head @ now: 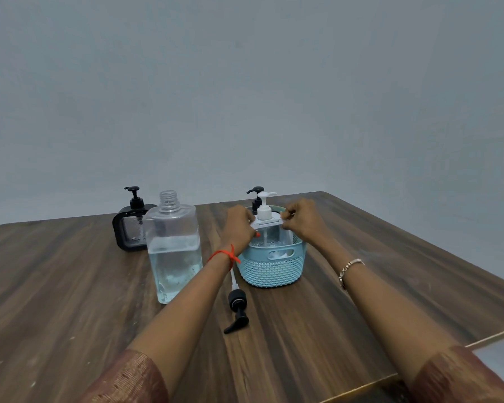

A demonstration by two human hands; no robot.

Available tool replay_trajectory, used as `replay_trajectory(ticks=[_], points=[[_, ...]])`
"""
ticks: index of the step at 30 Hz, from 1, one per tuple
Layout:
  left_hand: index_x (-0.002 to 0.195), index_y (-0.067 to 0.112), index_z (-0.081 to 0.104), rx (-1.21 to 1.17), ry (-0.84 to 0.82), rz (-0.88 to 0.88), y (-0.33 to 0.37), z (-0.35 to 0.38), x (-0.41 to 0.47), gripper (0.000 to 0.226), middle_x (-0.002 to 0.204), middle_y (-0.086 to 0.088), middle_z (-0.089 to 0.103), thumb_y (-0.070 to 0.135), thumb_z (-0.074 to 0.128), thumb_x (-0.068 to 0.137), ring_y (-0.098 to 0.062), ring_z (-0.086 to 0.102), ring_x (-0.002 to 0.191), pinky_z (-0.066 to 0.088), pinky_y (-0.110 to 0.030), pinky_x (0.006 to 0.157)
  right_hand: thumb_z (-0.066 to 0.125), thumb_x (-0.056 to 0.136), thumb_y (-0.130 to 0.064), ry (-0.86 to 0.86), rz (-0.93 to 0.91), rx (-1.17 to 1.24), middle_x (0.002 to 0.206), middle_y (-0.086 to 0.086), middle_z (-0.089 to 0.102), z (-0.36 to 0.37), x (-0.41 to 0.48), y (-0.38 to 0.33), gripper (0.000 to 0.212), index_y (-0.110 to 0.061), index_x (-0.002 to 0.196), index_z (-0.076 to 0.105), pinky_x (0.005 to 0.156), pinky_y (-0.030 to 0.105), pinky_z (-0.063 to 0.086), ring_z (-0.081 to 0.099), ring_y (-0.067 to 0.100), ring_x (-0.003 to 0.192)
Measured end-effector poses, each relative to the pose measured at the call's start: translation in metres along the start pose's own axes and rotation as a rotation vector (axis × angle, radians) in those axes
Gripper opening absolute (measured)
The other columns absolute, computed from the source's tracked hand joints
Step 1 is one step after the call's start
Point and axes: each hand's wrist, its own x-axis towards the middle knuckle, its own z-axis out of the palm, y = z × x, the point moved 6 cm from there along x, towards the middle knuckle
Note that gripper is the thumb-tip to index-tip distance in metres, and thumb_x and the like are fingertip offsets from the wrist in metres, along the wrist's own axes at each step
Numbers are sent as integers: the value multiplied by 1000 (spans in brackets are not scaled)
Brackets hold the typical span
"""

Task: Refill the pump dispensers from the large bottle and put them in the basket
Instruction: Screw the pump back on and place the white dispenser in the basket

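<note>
A white pump dispenser with a clear body stands inside the light blue basket. My left hand grips its left shoulder and my right hand pinches its right shoulder. Behind it in the basket rises the black pump of another dispenser, its body hidden. The large clear bottle, uncapped and about half full, stands left of the basket. A black-framed dispenser stands behind the bottle. A loose black pump head with its tube lies on the table in front of the basket.
Everything sits on a dark wooden table, whose right corner and front edge run close to my right arm. A plain grey wall fills the background.
</note>
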Motion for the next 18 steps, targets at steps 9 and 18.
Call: replay_trajectory(ticks=[9, 18], points=[[103, -2, 69, 11, 2, 1, 1, 1, 2, 37, 104, -22, 64, 9, 78, 69, -34, 56, 99, 26, -18, 66, 68, 66, 15, 6, 15, -18, 74, 23, 70, -2, -2, 0, 5, 10, 64, 67, 52, 26, 48, 64, 22, 65], [109, -4, 65, 6, -32, -4, 1, 0, 0, 42, 116, -19, 64, 9, 77, 71, -28, 57, 106, 36, -22, 82, 67, 65, 15, 9, 15, -29, 74, 23, 70, -3, -3, -1, 4, 11, 65, 67, 61, 37, 54, 68, 31, 73]])
